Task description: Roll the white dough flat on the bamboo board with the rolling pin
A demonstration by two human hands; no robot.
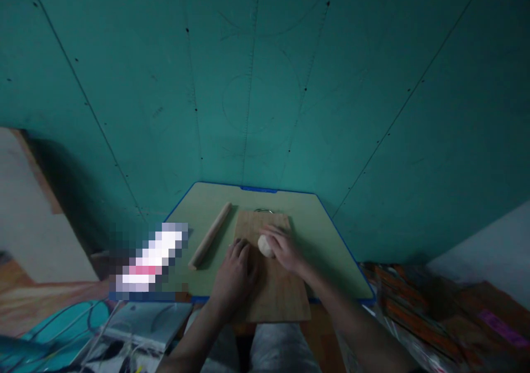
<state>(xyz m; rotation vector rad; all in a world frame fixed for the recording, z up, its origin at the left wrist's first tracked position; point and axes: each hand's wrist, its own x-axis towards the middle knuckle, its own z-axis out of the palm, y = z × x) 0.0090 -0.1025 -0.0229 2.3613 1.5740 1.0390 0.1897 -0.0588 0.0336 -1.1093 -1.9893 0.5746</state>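
Item: wooden board (pixel 273 295), our landmark, lying on a green mat (pixel 327 235). On the board's far half we see a pale dough lump (pixel 265 246). Our right hand (pixel 284 248) cups it, fingers curled over it. Our left hand (pixel 236 268) rests flat on the board, holding nothing. Rolling pin (pixel 210 235) left of the board.

one dough ball (pixel 265 245), one rolling pin (pixel 210 235), one board (pixel 273 284)

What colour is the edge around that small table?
Blue: the table has a blue rim, seen in the head view.
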